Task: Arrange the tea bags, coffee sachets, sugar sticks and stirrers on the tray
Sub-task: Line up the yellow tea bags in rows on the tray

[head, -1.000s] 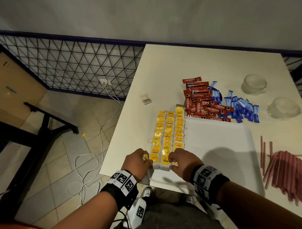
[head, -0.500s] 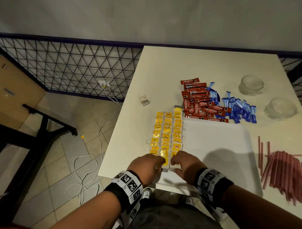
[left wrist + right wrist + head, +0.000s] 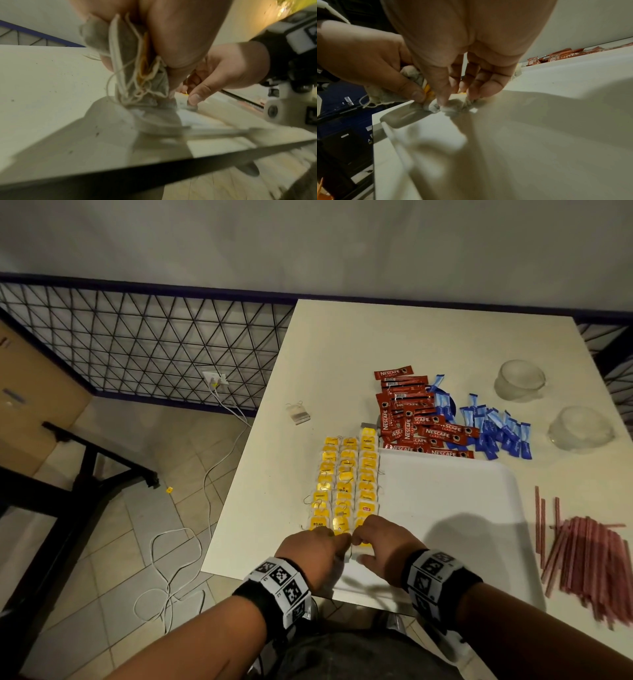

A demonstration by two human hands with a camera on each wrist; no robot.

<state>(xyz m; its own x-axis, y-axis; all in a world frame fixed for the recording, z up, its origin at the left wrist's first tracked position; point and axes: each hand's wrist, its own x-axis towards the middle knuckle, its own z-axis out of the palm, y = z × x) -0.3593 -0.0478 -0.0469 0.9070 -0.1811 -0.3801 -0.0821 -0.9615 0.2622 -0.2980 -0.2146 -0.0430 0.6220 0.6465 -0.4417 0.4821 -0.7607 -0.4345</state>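
Note:
Yellow-tagged tea bags [image 3: 346, 481] lie in three rows along the left side of the white tray [image 3: 445, 518]. At the near end of the rows my two hands meet. My left hand [image 3: 334, 544] grips a bunch of tea bags [image 3: 135, 70] with loose strings. My right hand [image 3: 361, 542] pinches one tea bag [image 3: 452, 106] down on the tray near its corner. Red coffee sachets [image 3: 416, 419] and blue sugar sticks [image 3: 493, 429] are heaped beyond the tray. Pink stirrers [image 3: 589, 556] lie to its right.
Two upturned glass cups [image 3: 519, 380] [image 3: 580, 429] stand at the table's far right. A single loose tea bag [image 3: 298, 414] lies left of the sachets. The table's near edge [image 3: 154, 166] is just below my hands, with tiled floor and white cables [image 3: 178, 559] beyond.
Both hands have drawn together at the near end of the tea bag rows. The left hand has shifted right from the left row toward the right hand.

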